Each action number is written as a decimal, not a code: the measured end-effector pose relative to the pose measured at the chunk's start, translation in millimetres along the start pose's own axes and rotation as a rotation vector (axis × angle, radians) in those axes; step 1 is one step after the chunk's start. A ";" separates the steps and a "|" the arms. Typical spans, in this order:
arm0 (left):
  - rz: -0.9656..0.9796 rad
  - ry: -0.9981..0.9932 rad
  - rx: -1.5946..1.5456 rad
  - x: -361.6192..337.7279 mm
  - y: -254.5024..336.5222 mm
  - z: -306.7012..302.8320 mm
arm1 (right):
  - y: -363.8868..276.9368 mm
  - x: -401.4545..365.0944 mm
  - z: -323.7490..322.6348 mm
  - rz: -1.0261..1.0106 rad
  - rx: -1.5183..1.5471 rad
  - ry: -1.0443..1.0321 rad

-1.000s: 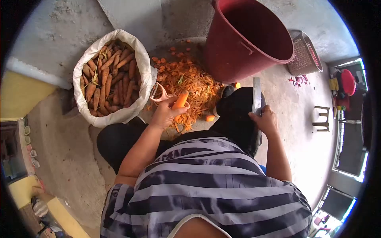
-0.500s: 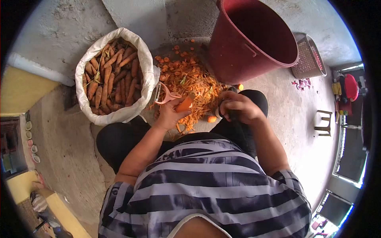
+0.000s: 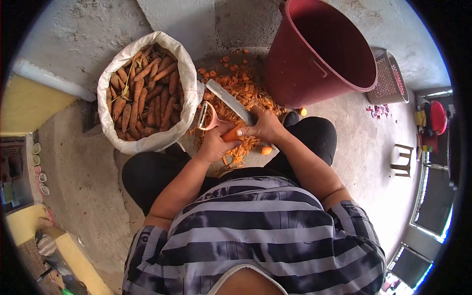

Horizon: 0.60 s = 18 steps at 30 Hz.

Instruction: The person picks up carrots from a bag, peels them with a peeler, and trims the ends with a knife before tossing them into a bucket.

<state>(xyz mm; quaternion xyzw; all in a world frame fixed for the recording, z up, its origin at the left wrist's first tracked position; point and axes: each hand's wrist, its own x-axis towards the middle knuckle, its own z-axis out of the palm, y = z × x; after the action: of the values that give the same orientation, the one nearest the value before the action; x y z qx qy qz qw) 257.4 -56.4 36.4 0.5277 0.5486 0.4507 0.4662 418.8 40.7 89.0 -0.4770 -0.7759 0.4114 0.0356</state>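
My left hand (image 3: 216,143) is closed on an orange carrot (image 3: 232,133), with a pink peeler (image 3: 210,118) held in the same hand and jutting out beyond the fingers. In my right hand (image 3: 265,123) is a knife, its broad pale blade (image 3: 227,99) pointing up and to the left. The right thumb rests against the carrot's end, and the two hands almost touch. Beneath them lies a heap of carrot peelings and cut pieces (image 3: 241,81) on the floor. Fingers partly cover the carrot and the knife handle.
A white sack (image 3: 191,96) full of unpeeled carrots stands at the left. Beyond the heap, to the right, is a large dark red tub (image 3: 295,73). A perforated basket (image 3: 386,81) stands by the wall, and a small stool (image 3: 403,161) is farther right.
My right hand has come in from beside the right knee to the carrot, and the knife blade now shows clearly over the heap. My left hand still holds the carrot and the peeler.
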 end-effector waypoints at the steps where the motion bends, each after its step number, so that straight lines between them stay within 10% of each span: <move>1: -0.025 -0.004 -0.019 0.4 -0.1 0.1 | -1.8 -0.3 -1.0 0.029 -0.008 -0.023; 18: 0.111 0.169 0.248 5.4 -5.0 7.6 | 19.4 4.1 38.3 0.042 0.118 0.048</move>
<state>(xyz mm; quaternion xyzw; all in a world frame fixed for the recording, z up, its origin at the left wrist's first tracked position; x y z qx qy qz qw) 264.0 -51.2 30.0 0.5708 0.6074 0.4475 0.3240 413.2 24.8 49.3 -0.4998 -0.7391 0.4455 0.0738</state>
